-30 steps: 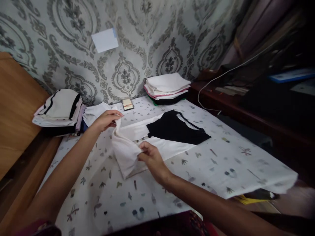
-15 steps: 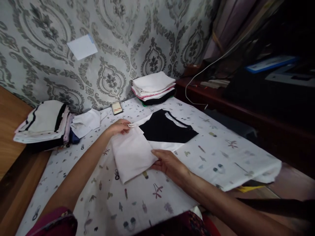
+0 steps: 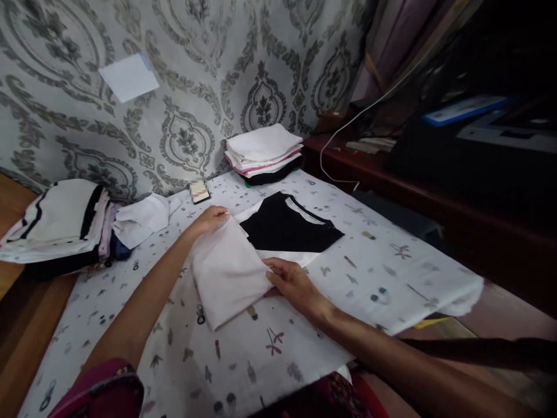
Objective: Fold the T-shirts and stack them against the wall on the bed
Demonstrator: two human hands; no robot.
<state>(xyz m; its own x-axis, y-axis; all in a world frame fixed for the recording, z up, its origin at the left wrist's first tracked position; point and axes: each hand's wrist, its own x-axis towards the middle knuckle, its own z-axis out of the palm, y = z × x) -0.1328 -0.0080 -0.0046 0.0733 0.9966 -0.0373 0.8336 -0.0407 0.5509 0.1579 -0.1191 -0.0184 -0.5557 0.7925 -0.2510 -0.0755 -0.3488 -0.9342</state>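
A partly folded shirt (image 3: 287,223) lies on a white patterned sheet, its upper part black with a round neckline and its lower part white. The white lower part (image 3: 230,273) is lifted and bent toward the neckline. My left hand (image 3: 212,219) pinches its far left corner, closed on the cloth. At the right edge my right hand (image 3: 291,281) grips the cloth between thumb and fingers, some of which are hidden underneath.
A stack of folded clothes (image 3: 263,152) stands at the back by the wall. Another clothes pile (image 3: 56,223) is at the left, with a crumpled white cloth (image 3: 143,219) beside it. A small card-like object (image 3: 200,191) lies near the wall. A white cable (image 3: 335,139) hangs at the right.
My left hand has raised its corner of the white cloth slightly, and the folded flap now slopes up toward it. The right hand keeps its grip. The view has shifted a little to the right.
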